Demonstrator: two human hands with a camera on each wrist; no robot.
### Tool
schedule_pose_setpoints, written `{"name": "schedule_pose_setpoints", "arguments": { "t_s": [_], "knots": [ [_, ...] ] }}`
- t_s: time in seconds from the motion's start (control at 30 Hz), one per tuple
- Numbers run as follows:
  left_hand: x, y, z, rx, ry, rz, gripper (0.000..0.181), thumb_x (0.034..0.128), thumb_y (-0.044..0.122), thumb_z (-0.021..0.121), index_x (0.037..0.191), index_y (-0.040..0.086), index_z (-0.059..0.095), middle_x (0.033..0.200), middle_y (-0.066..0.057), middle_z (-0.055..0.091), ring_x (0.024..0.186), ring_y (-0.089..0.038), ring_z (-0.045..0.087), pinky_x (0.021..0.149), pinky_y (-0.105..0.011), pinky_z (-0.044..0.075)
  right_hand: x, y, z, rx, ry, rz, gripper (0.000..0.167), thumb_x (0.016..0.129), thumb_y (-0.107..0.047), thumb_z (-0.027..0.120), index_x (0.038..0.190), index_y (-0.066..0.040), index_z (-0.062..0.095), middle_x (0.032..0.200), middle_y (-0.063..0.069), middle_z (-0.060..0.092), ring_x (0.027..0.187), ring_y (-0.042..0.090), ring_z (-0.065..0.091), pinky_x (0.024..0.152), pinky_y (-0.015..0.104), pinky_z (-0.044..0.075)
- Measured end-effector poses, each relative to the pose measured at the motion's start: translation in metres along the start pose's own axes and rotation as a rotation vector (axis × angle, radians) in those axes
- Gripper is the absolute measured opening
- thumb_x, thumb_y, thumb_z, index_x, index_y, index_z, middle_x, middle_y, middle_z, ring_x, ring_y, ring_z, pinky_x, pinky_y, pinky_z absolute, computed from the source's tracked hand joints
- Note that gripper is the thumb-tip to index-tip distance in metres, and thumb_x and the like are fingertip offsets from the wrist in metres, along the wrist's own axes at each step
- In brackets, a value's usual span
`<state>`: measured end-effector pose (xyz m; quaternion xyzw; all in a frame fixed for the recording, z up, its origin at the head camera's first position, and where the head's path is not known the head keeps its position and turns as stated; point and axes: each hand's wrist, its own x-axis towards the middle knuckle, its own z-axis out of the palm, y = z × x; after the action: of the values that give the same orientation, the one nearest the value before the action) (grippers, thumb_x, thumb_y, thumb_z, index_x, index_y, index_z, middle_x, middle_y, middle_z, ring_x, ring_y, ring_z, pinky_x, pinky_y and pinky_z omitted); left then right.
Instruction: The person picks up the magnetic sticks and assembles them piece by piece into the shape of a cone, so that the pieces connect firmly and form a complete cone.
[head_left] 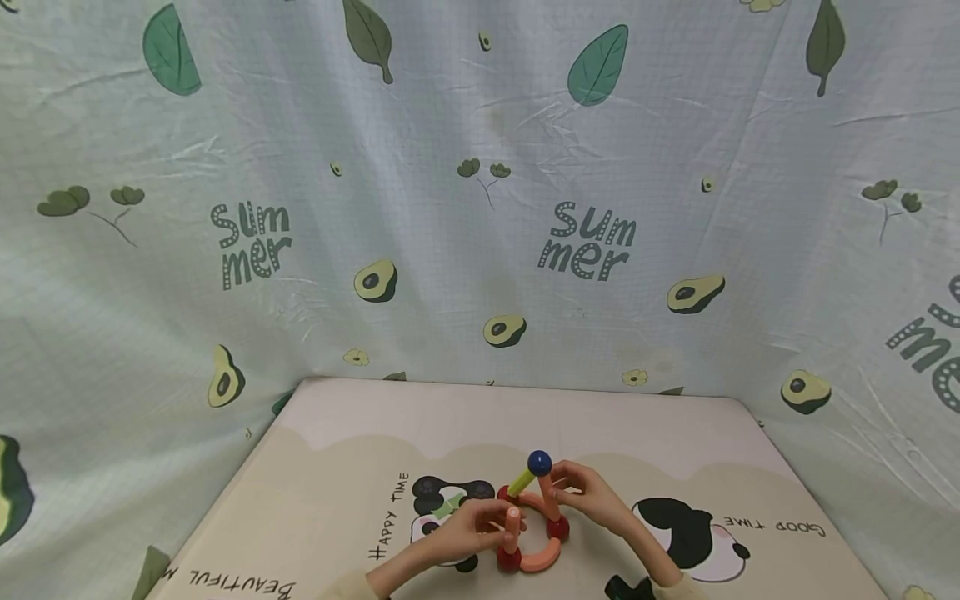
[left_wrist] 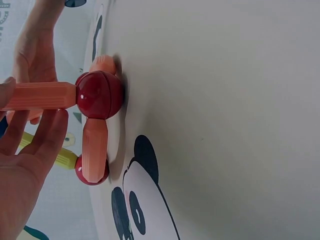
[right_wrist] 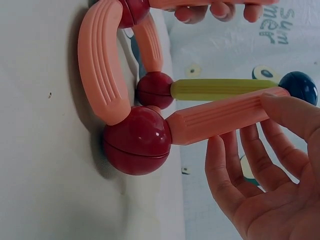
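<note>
On the table is a magnetic-style building toy: curved orange rods (head_left: 542, 560) and red balls form a ring. My left hand (head_left: 480, 529) pinches an upright orange rod (left_wrist: 45, 95) between thumb and fingers; its lower end meets a red ball (left_wrist: 100, 95). With thumb and fingertips, my right hand (head_left: 592, 493) holds another straight orange rod (right_wrist: 220, 117), which rises at a slant from a second red ball (right_wrist: 137, 142) to a blue ball (head_left: 539, 462). A yellow-green rod (right_wrist: 225, 90) links that blue ball to a third red ball (right_wrist: 155, 90). The left rod's top has no ball on it.
The table (head_left: 337, 417) has a pale cover printed with cartoon animals and words. Behind it hangs a light curtain (head_left: 450, 233) with avocado and leaf prints. A black object (head_left: 628, 588) sits by the right wrist.
</note>
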<state>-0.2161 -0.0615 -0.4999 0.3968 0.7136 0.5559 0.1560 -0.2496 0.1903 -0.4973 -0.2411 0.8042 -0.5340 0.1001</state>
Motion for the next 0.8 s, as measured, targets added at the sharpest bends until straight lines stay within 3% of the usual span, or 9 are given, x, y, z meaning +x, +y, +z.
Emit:
{"name": "schedule_pose_setpoints", "arguments": {
  "t_s": [0.2,0.43,0.8],
  "knots": [
    [0.0002,0.0013,0.0002,-0.019,-0.019,0.02,0.03,0.0875,0.011,0.054,0.116,0.002,0.053,0.104,-0.027,0.059,0.095,-0.005,0.059,0.081,-0.022,0.047,-0.0011,-0.0006,0.0001,-0.006,-0.002,-0.017,0.033,0.086,-0.021,0.058,0.111,0.0,0.053,0.105,0.017,0.058,0.091,0.008,0.056,0.078,0.025,0.046],
    [0.001,0.0018,-0.0003,-0.048,-0.027,0.003,0.032,0.0868,0.01,0.055,0.117,0.001,0.052,0.105,-0.027,0.059,0.095,-0.007,0.059,0.083,-0.021,0.046,0.0003,0.0005,-0.0007,-0.007,0.0,-0.004,0.034,0.085,-0.023,0.059,0.112,-0.003,0.054,0.107,0.016,0.058,0.091,0.007,0.056,0.079,0.024,0.046],
    [0.0057,-0.0016,0.003,0.004,0.005,-0.029,0.033,0.0872,0.012,0.055,0.117,-0.001,0.051,0.104,-0.021,0.062,0.095,-0.011,0.061,0.082,-0.02,0.046,-0.0007,0.0021,-0.0011,0.012,-0.019,0.007,0.034,0.085,-0.021,0.059,0.113,-0.003,0.053,0.108,0.017,0.057,0.092,0.008,0.056,0.08,0.023,0.045]
  ]
}}
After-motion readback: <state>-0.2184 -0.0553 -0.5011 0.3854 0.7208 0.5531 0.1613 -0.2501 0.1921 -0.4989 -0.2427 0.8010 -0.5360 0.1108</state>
